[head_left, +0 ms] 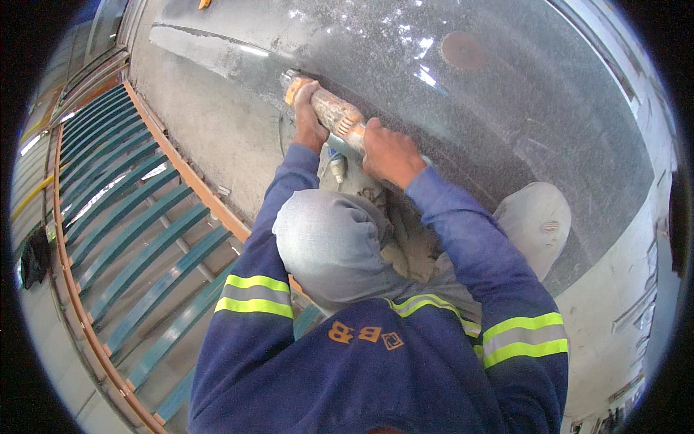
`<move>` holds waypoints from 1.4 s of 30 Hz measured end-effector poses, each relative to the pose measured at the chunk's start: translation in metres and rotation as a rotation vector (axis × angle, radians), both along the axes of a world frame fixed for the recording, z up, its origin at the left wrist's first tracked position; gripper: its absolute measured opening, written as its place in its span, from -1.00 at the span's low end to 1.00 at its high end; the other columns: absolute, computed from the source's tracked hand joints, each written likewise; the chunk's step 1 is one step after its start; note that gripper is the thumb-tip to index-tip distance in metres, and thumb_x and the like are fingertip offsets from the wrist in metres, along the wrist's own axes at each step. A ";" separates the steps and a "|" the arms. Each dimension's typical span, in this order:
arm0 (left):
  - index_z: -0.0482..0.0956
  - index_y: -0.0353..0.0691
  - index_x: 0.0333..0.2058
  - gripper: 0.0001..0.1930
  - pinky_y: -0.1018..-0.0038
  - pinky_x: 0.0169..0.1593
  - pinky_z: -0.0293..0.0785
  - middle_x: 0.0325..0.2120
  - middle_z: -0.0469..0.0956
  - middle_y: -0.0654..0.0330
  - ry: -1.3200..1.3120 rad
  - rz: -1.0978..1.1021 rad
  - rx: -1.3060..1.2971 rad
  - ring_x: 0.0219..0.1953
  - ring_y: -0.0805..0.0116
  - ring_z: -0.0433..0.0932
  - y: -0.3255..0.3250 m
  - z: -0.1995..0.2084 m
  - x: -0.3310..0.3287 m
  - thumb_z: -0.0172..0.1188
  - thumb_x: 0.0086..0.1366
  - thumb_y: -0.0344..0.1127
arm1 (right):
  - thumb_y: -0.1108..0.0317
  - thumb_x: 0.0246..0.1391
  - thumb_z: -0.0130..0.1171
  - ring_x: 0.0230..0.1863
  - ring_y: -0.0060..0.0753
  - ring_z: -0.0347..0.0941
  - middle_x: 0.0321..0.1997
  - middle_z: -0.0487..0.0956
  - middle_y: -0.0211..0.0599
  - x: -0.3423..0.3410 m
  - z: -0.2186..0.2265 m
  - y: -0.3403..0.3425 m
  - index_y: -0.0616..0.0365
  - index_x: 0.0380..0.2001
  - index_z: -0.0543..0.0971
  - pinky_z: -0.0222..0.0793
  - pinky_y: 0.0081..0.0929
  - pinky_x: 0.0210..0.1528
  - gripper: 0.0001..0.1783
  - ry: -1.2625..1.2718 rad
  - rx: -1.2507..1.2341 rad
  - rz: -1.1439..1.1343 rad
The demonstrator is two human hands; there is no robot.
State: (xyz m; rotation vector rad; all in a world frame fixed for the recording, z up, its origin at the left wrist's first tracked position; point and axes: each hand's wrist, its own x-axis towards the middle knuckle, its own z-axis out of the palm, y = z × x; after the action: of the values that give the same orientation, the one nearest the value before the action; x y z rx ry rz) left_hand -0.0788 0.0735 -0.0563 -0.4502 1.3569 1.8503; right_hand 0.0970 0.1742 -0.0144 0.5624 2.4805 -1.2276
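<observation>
Two navy fabric sleeves (486,249) with yellow and grey bands are reaching up toward a long, roughly cylindrical tool (332,108), the landmark here. Pale, worn denim trousers (322,235) are bulging into rounded knees below it, the farther-right knee showing a small frayed patch. The tool itself is wearing a dusty grey coat over orange parts, with ribbed slots along its middle. Beneath and around it, a dark sheet (520,108) is spreading, grainy with pale dust and catching bright glints; a round brownish patch (463,50) is marking it up and to the right of the tool. Left of the tool, pale, gritty floor (202,108) is lying, and beyond that a rack (158,263) is showing teal slats in an orange frame.

The tool's front end is blurring into the dust, so whether it is touching the sheet is impossible to tell. A blue-and-white fitting (337,166) below the tool is partly hiding. An orange object (204,3) far up and left of it is being cut off.

The left grip (309,112) is clamping around the tool's front; the right grip (390,153) is closing around its rear, some fingers hiding underneath.
</observation>
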 end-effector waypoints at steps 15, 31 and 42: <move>0.41 -0.16 -0.19 -0.75 0.06 -0.16 0.60 -0.36 0.48 0.08 0.025 -0.047 0.033 -0.35 0.06 0.58 -0.016 -0.046 -0.037 0.14 0.26 -0.17 | 0.33 -0.20 0.39 -0.19 0.09 0.65 -0.26 0.65 0.13 -0.018 -0.021 -0.009 0.34 -0.17 0.43 0.57 -0.05 -0.17 -0.48 0.044 0.040 -0.040; 0.40 -0.13 -0.22 -0.76 0.11 -0.24 0.60 -0.42 0.47 0.14 0.042 -0.016 -0.005 -0.39 0.12 0.57 -0.005 -0.020 -0.014 0.15 0.23 -0.16 | 0.42 -0.12 0.25 -0.20 0.19 0.62 -0.29 0.62 0.24 -0.007 -0.010 -0.005 0.35 -0.22 0.37 0.54 0.00 -0.16 -0.60 0.052 -0.006 -0.039; 0.37 -0.13 -0.14 -0.67 0.03 -0.23 0.59 -0.34 0.44 0.07 -0.006 0.024 0.021 -0.36 0.03 0.55 -0.004 -0.022 -0.016 0.20 0.21 -0.14 | 0.40 -0.14 0.29 -0.20 0.10 0.65 -0.28 0.65 0.15 -0.010 -0.011 -0.003 0.34 -0.19 0.42 0.57 -0.08 -0.18 -0.58 0.065 0.029 -0.025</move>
State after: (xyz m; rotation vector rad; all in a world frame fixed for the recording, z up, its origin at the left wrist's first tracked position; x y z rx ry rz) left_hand -0.0953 0.0695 -0.0779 -0.4627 1.3326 1.8795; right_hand 0.0875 0.1708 -0.0254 0.5718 2.5556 -1.2402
